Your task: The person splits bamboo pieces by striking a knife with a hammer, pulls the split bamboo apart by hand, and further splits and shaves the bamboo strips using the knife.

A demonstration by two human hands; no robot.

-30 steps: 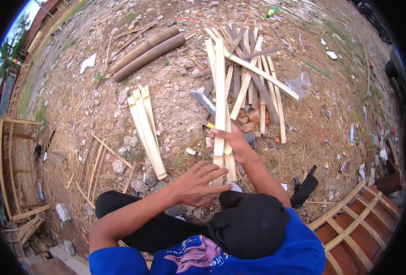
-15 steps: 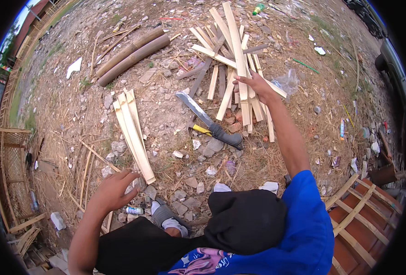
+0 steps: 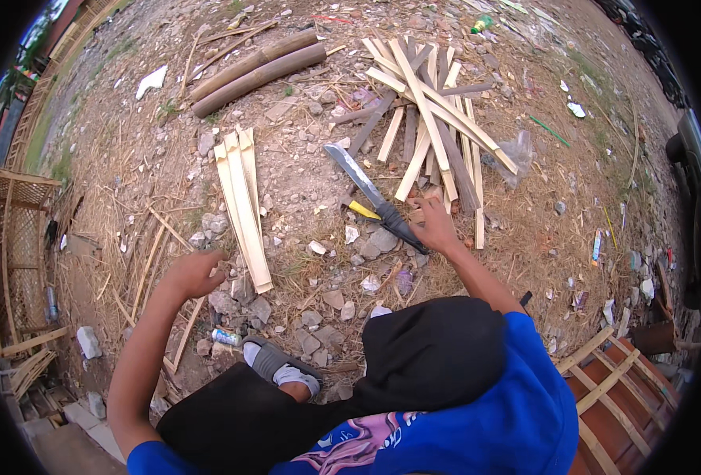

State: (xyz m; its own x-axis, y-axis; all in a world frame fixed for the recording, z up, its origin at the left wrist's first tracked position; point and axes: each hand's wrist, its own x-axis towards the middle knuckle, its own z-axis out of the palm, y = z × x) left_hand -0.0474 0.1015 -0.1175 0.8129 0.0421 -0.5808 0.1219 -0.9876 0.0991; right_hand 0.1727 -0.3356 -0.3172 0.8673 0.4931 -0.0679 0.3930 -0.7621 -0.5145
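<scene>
I am squatting on bare stony ground. My right hand (image 3: 436,226) reaches forward and rests against the black handle of a machete (image 3: 370,194) that lies flat with its blade pointing away; the fingers are not closed round it. A yellow-handled tool (image 3: 364,210) lies beside the blade. Just beyond is a loose pile of split bamboo slats (image 3: 433,119). My left hand (image 3: 192,273) hovers with curled fingers at the near end of a small stack of pale slats (image 3: 242,202); whether it holds anything is hidden.
Two round bamboo poles (image 3: 259,70) lie at the far left. A bamboo lattice frame (image 3: 18,253) stands at the left edge and a slatted wooden frame (image 3: 611,380) at the lower right. Stones, thin sticks and litter cover the ground around my sandalled foot (image 3: 283,366).
My right hand has drawn back from the far slat pile to the machete handle. My left hand has moved forward to the near end of the pale slat stack, fingers now curled.
</scene>
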